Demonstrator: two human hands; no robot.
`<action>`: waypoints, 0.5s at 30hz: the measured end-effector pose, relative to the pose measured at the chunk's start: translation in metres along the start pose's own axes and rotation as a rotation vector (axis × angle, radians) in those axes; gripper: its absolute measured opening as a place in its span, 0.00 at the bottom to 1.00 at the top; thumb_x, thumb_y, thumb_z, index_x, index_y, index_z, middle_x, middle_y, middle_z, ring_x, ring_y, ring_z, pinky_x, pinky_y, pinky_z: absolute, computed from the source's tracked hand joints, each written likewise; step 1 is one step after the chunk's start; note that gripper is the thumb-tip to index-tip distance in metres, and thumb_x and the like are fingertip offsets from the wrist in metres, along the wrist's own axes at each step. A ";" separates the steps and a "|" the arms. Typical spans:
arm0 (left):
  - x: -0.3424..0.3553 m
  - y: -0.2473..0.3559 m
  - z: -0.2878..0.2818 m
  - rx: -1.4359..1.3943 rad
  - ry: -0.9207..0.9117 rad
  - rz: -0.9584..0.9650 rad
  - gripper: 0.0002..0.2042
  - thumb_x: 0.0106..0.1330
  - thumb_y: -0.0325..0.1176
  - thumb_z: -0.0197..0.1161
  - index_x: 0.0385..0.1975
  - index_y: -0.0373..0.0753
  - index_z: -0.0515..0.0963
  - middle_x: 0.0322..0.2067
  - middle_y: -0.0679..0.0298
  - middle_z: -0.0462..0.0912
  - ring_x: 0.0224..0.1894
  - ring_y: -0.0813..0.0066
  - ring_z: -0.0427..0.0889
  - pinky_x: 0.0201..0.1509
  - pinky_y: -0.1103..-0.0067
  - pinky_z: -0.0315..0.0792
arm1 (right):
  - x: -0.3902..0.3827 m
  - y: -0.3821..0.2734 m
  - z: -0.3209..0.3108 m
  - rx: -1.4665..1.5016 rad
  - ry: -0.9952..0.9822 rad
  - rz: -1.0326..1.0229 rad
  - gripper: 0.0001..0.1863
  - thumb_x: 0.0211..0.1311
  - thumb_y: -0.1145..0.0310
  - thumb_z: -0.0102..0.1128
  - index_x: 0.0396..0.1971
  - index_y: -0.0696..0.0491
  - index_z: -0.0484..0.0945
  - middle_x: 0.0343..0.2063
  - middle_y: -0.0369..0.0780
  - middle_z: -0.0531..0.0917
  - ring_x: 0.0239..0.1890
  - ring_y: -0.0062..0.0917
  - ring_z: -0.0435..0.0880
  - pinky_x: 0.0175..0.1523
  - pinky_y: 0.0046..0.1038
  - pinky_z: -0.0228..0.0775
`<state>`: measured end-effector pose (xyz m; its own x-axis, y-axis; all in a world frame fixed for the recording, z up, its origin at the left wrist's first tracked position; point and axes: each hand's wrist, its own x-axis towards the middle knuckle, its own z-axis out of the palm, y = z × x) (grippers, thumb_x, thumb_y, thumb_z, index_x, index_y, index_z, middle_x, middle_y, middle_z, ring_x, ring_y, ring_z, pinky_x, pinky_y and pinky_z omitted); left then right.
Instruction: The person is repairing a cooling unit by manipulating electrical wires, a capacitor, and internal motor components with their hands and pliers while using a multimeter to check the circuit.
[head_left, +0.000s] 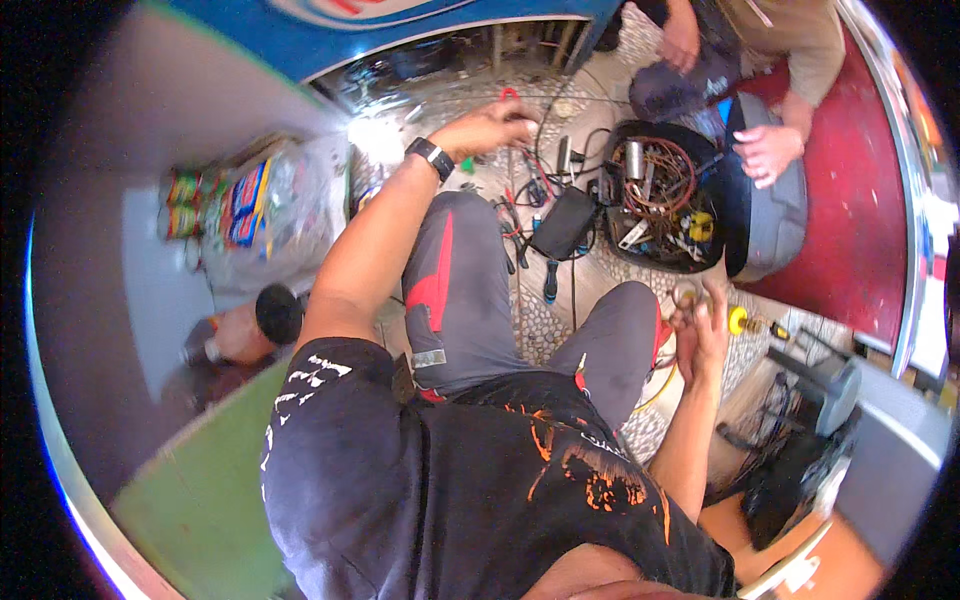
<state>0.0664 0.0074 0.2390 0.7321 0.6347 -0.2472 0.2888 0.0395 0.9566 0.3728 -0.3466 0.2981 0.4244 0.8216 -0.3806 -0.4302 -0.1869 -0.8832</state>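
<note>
My left hand [490, 130], a dark watch on its wrist, reaches out over the floor in front of the blue cabinet. Its fingers look apart and slightly blurred, next to a small red loop [510, 94]. Over by my right knee, my right hand [703, 335] is raised with bent fingers around a small, round, pale thing I cannot make out. Just beyond that hand is a yellow-handled tool [738, 320]. Between my legs and the cabinet lie a black pouch-like case [564, 222], a blue-and-black screwdriver [551, 282] and several thin cables.
An open black toolbox [660, 265] holds coiled brown tubing [690, 160] and loose tools. A co-worker's hand [768, 152] rests beside it. The blue cabinet [430, 25] stands ahead, with its lower part exposed. Packaged goods [245, 205] are at left; a grey tool-like object [825, 385] is at right.
</note>
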 end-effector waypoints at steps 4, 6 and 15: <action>-0.066 -0.106 -0.041 -0.067 0.542 -0.232 0.18 0.71 0.38 0.58 0.54 0.31 0.74 0.47 0.58 0.82 0.47 0.67 0.83 0.53 0.74 0.77 | 0.000 -0.002 -0.035 0.005 -0.030 0.062 0.28 0.65 0.60 0.64 0.63 0.45 0.66 0.42 0.38 0.78 0.42 0.27 0.78 0.49 0.29 0.73; -0.110 -0.142 -0.031 -0.185 0.703 -0.319 0.17 0.71 0.37 0.58 0.53 0.32 0.75 0.46 0.59 0.82 0.45 0.70 0.83 0.50 0.76 0.77 | 0.017 -0.006 -0.048 0.013 -0.058 0.044 0.24 0.68 0.62 0.60 0.62 0.44 0.67 0.43 0.38 0.78 0.42 0.28 0.79 0.48 0.31 0.74; -0.228 -0.187 0.014 -0.402 0.816 -0.483 0.18 0.69 0.39 0.60 0.54 0.35 0.75 0.48 0.60 0.81 0.49 0.69 0.79 0.54 0.72 0.74 | 0.162 -0.033 0.080 -0.293 -0.629 -0.077 0.09 0.72 0.67 0.53 0.48 0.49 0.69 0.42 0.41 0.83 0.44 0.29 0.83 0.45 0.28 0.74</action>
<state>-0.1460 -0.1551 0.1143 -0.0925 0.8076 -0.5825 0.1032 0.5896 0.8011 0.3917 -0.1648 0.2873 -0.1349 0.9777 -0.1608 -0.1468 -0.1803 -0.9726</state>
